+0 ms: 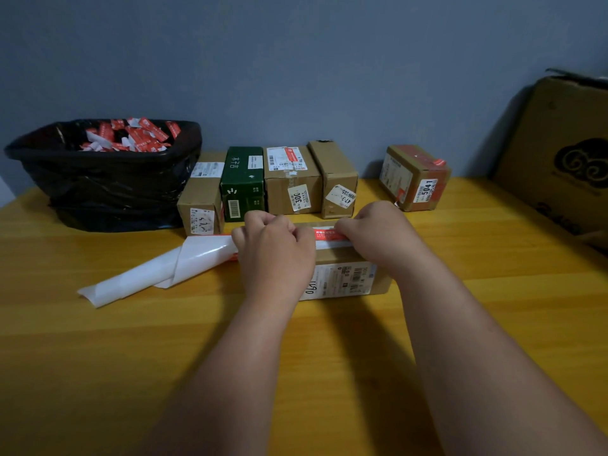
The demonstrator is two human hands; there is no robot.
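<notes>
A brown cardboard parcel [342, 268] with a white shipping label lies in the middle of the yellow wooden table [131, 340]. A red and white sticker strip [329, 236] runs along its top far edge. My left hand [274, 255] grips the strip's left end with curled fingers, and a long white backing sheet [158, 271] trails from it to the left across the table. My right hand [378, 232] has its fingers curled over the strip's right end on the parcel, with the fingertips hidden.
A black bin bag [108, 185] holding several red and white scraps stands at the back left. A row of small boxes [266, 182] lines the wall behind the parcel. One box [414, 177] stands apart at the right. A large carton [566, 153] leans at the far right.
</notes>
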